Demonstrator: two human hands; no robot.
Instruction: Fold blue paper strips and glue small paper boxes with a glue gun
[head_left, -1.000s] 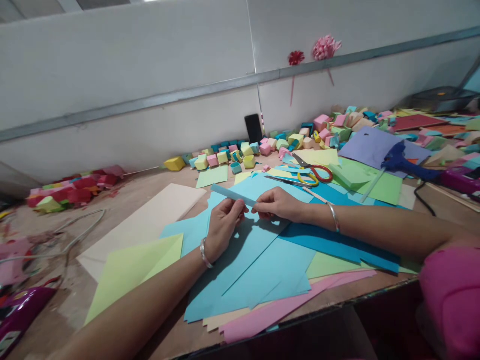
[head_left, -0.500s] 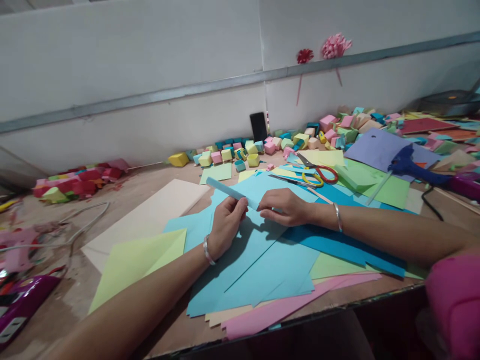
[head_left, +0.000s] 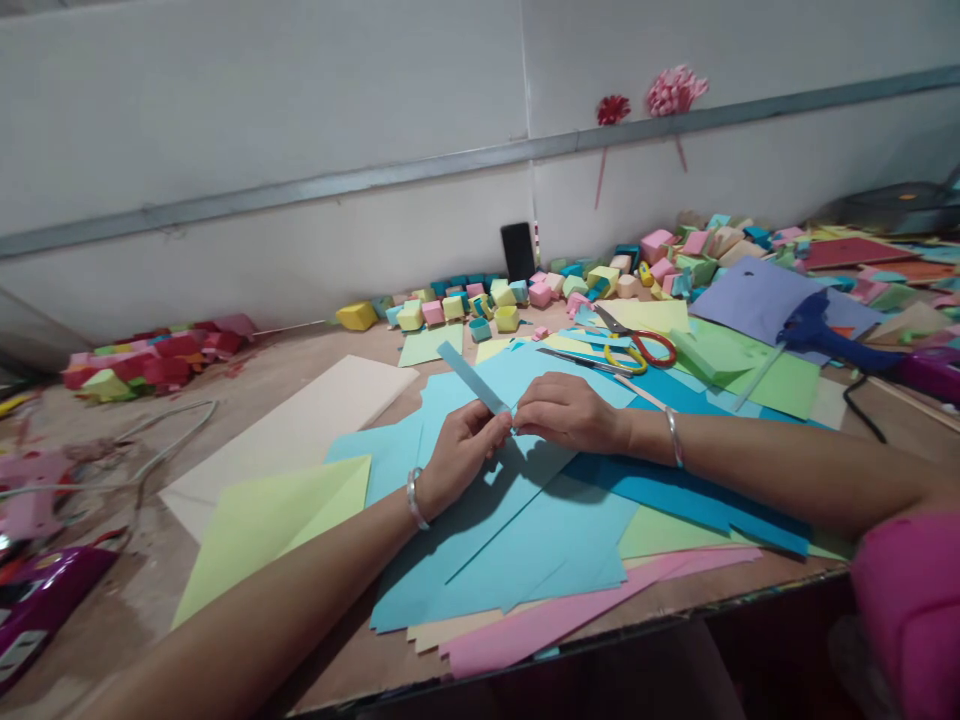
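Note:
A narrow light-blue paper strip [head_left: 472, 376] sticks up and to the left from between my two hands. My left hand [head_left: 461, 455] pinches its lower end, fingers closed, a silver bangle on the wrist. My right hand [head_left: 568, 412] is closed on the same end from the right, also with a bangle. Both hands hover over a pile of light-blue paper sheets [head_left: 510, 520] on the wooden table [head_left: 300, 360].
Scissors with red and yellow handles [head_left: 634, 348] lie just beyond my right hand. A blue glue gun [head_left: 817, 325] rests on purple paper at right. Several small folded paper cubes [head_left: 480, 300] line the wall. A black phone [head_left: 517, 252] leans there. Green and cream sheets lie at left.
The strip has swung from nearly level to pointing more steeply up-left. My hands have drawn closer together on its lower end.

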